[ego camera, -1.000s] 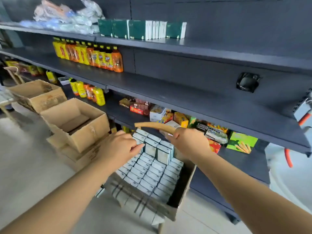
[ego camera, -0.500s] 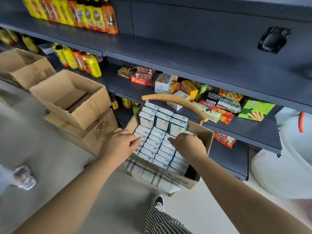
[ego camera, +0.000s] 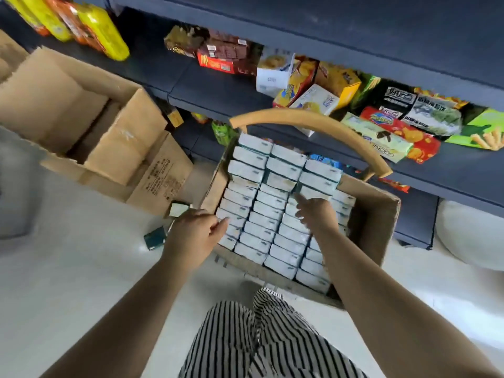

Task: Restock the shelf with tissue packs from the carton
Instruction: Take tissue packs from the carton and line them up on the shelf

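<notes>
While the dark shelving unit [ego camera: 313, 28] fills the upper part of the view, its lower tiers carry snack boxes [ego camera: 297, 77] and yellow bottles [ego camera: 101, 31], crowded toward the front edge, presumably for reach. Beneath and in front of it, on the pale floor [ego camera: 81, 268], stand empty cardboard boxes [ego camera: 81, 110] at left, stacked one on another. The carton [ego camera: 379, 222] sits directly before the person, one curved flap [ego camera: 313, 118] arching over its far side. Tissue packs [ego camera: 272, 214] fill it in tight rows, with an extra layer raised at the far end; none is lifted yet. The left hand [ego camera: 196, 236] hovers at the carton's near-left edge, fingers loosely curled, fingertips touching or just beside the outer row, apparently holding nothing. The right hand [ego camera: 313, 211] reaches over the middle rows, fingers extended toward the raised layer; whether it pinches a pack cannot be told through the blur. Judged stage: selection of packs, ahead of any transfer. Two small dark packets [ego camera: 155, 237] lie loose on the floor beside the carton.
</notes>
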Available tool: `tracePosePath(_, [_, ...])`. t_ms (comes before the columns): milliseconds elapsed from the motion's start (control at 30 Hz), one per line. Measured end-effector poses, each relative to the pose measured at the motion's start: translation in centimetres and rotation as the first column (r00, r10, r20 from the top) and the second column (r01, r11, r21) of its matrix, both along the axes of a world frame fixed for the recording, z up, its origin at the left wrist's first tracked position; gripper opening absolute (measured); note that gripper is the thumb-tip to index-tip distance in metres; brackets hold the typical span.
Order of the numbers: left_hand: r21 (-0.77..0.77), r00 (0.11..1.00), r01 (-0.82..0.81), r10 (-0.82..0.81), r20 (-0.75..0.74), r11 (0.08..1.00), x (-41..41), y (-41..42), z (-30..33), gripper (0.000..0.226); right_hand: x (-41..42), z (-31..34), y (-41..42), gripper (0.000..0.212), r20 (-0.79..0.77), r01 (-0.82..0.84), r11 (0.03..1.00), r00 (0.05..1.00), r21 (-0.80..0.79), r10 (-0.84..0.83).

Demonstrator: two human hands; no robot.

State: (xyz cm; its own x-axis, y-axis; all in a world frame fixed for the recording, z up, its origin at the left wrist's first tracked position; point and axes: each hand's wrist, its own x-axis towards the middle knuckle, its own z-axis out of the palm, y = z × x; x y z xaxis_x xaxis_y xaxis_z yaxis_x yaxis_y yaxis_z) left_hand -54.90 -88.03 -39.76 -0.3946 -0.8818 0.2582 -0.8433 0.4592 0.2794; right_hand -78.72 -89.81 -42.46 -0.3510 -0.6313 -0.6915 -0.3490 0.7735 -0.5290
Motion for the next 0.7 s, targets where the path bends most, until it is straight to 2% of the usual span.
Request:
tracePosePath(67, [0.054, 0.999, 0.049, -0.050, 0.015, 0.997, -1.2, -1.3, -0.9, 0.049, -1.3, -1.2, -0.4, 0.051, 0.079, 0.234, 0.971, 0.968, 0.052, -0.238])
tracePosePath(133, [0.102, 0.996, 0.084, -0.087, 0.026, 0.991, -2.7, -2.9, -2.0, 0.049, -2.2, -2.0, -1.2, 0.048, 0.198, 0.487, 0.861, 0.838, 0.148, -0.508])
tracePosePath(167, [0.145, 0.995, 0.100, -0.102, 0.009, 0.984, -3.4, -3.5, -2.4, 0.049, -2.4, -2.2, -1.6, 0.048, 0.252, 0.569, 0.797, 0.756, 0.202, -0.604])
tracePosePath(233, [0.250, 0.988, 0.149, -0.138, -0.062, 0.957, -4.7, -4.7, -3.3, 0.047, -2.7, -2.5, -2.5, 0.055, 0.294, 0.638, 0.715, 0.652, 0.286, -0.699])
tracePosePath(400, [0.480, 0.964, 0.266, -0.227, -0.138, 0.836, -7.9, -7.2, -4.5, 0.051, -2.8, -4.7, -4.1, 0.066, 0.320, 0.694, 0.652, 0.570, 0.306, -0.757])
tracePosePath(500, [0.530, 0.955, 0.294, -0.271, -0.124, 0.796, -9.0, -8.2, -5.2, 0.055, -2.7, -5.9, -3.7, 0.066, 0.268, 0.703, 0.643, 0.584, 0.304, -0.766])
tracePosePath(600, [0.569, 0.946, 0.320, -0.286, -0.153, 0.757, -9.8, -8.8, -5.6, 0.055, -2.6, -6.5, -2.1, 0.061, 0.350, 0.728, 0.634, 0.540, 0.262, -0.765])
tracePosePath(700, [0.663, 0.955, 0.295, -0.236, -0.181, 0.688, -10.8, -9.2, -5.5, 0.050, -2.2, -6.7, 0.9, 0.039, 0.486, 0.767, 0.589, 0.426, 0.253, -0.763])
